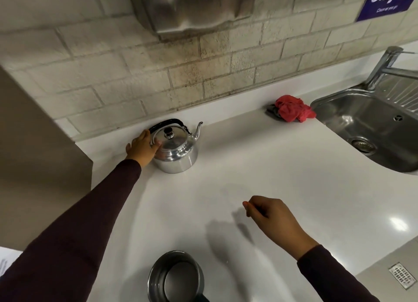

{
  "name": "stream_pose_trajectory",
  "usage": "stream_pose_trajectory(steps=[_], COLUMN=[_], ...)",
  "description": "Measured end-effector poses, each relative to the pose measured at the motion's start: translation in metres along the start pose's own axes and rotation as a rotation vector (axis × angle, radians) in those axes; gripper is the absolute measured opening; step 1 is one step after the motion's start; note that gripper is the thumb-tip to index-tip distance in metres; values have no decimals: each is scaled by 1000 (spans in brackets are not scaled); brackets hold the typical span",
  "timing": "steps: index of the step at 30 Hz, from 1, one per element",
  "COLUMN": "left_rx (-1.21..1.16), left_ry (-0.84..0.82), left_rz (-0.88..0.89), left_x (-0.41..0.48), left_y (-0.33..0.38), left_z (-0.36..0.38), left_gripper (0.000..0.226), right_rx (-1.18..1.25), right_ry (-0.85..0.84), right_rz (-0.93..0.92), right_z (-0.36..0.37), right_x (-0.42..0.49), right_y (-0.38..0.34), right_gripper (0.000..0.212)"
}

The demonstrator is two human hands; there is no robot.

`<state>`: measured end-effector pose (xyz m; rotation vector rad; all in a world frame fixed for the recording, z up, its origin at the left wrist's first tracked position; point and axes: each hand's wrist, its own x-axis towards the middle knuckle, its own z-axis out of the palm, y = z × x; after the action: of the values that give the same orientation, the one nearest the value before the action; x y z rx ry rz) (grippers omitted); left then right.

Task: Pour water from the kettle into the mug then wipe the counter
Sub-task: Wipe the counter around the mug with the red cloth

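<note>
A shiny steel kettle (177,148) with a black handle and lid knob stands on the white counter (260,161) near the wall, spout pointing right. My left hand (142,148) rests against the kettle's left side with fingers curled at the handle's base; whether it grips is unclear. A dark metal mug (175,276) stands at the near edge of the counter, seen from above. My right hand (270,215) hovers above the counter to the right of the mug, fingers loosely curled with nothing in them. A crumpled red cloth (293,108) lies at the back beside the sink.
A steel sink (371,129) with a tap (384,64) is set into the counter at right. A metal dispenser (192,7) hangs on the brick wall above the kettle. A brown panel (34,154) stands at the left. A floor drain (401,275) shows at lower right.
</note>
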<state>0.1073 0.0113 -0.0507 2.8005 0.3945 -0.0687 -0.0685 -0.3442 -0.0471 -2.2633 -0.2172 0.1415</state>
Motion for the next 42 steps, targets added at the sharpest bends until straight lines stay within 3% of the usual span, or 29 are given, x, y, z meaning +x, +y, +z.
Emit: stream_pose_trajectory(steps=[4, 10, 13, 16, 21, 26, 30, 34, 39, 42], left_rx=[-47, -271, -284, -384, -751, -1011, -999, -966, -947, -926], left_ry=[22, -159, -160, -122, 19, 170, 201, 181, 120, 95], left_rz=[42, 343, 460, 466, 314, 27, -126, -174, -213, -243], left_x=[-42, -148, -196, -231, -262, -258, -240, -228, -222, -221], left_y=[32, 102, 126, 149, 191, 251, 293, 327, 356, 366], left_z=[-31, -68, -79, -78, -38, 31, 79, 110, 128, 135], left_gripper=[45, 33, 32, 29, 21, 26, 27, 27, 26, 26], right_rx=[21, 75, 104, 151, 151, 80, -48, -224, -380, -371], right_ry=[4, 8, -3, -19, -81, -214, -279, -223, -77, -127], right_rz=[-19, -48, -44, -62, -133, -158, -189, -264, -318, -233], right_z=[-5, -16, -27, -43, -77, -123, -160, -202, -235, -246], right_x=[3, 9, 15, 23, 42, 69, 103, 164, 273, 325], right_y=[-3, 3, 9, 18, 46, 94, 141, 177, 201, 199], right_gripper=[35, 36, 34, 34, 33, 33, 24, 3, 16, 33])
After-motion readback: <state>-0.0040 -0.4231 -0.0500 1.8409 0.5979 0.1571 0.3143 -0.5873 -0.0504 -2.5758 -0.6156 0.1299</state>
